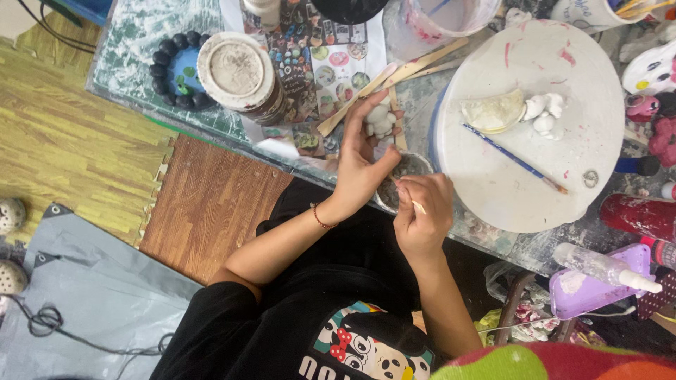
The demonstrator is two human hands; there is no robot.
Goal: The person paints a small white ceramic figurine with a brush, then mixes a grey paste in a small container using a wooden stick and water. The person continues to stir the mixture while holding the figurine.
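Small white clay figure [380, 121], lumpy and unpainted, is pinched between the fingertips of the left hand [360, 163] and lifted above the bench's [493, 229] near edge, seemingly to steady it for detail work. The right hand [422, 211] is curled closed around a thin wooden stick [417, 205] just beside it. A round white board [521, 176] with a blue paintbrush [514, 159] lies to the right.

colourful sticker sheet [320, 53] on table, glue bottle [605, 267] at right
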